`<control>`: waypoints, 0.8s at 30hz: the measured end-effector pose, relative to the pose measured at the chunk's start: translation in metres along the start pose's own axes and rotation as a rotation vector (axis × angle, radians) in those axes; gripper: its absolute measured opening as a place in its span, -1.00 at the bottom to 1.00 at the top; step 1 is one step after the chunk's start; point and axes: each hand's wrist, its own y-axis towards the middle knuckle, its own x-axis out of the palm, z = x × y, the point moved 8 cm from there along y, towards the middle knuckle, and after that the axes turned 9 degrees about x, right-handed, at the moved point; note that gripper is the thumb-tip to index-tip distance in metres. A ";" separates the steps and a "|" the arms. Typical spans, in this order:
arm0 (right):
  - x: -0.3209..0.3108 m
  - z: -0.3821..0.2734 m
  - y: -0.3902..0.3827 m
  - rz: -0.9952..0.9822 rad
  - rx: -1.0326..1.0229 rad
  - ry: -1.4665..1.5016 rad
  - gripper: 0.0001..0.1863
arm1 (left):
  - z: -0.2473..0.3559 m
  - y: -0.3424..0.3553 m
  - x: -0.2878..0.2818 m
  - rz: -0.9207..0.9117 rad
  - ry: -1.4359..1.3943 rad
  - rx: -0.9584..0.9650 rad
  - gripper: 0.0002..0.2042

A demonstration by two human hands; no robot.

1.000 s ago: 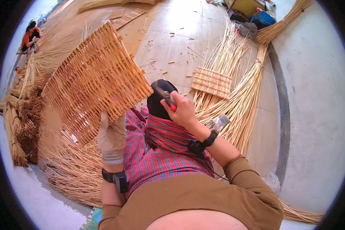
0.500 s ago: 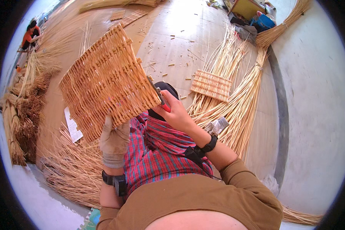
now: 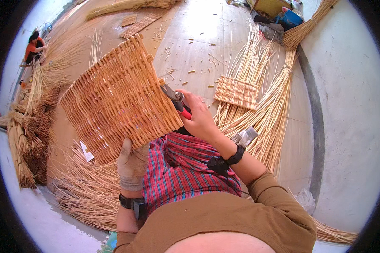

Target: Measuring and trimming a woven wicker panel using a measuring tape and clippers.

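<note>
A curved woven wicker panel (image 3: 120,101) is held up in front of me, tilted, with thick stake ends jutting from its right edge. My left hand (image 3: 131,162), in a pale work glove, grips the panel's lower edge; part of its fingers is hidden behind the weave. My bare right hand (image 3: 198,113) is closed around red-handled pruning shears (image 3: 184,110). The metal blades of the shears lie at the panel's right edge, close to a stake end. Whether the blades touch the stake I cannot tell.
Bundles of long wicker rods (image 3: 274,107) lie to the right, with a small woven panel (image 3: 236,92) on them. More loose rods (image 3: 86,194) are at lower left. Cut stubs (image 3: 191,71) dot the floor. At far left a person (image 3: 33,48) sits beside straw bundles (image 3: 33,130).
The panel has shifted slightly down. My right hand and the shears have drawn a little to the right, baring more of the blades.
</note>
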 end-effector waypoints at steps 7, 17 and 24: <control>0.000 -0.005 -0.001 0.078 -0.002 -0.052 -0.45 | -0.005 -0.001 -0.011 0.025 -0.047 -0.094 -0.45; 0.016 0.026 0.012 -0.132 0.250 0.063 -0.54 | -0.007 -0.006 -0.003 0.115 -0.085 -0.087 -0.44; 0.006 0.008 0.022 0.133 0.086 0.024 -0.40 | -0.007 -0.012 -0.006 0.148 -0.057 -0.137 -0.39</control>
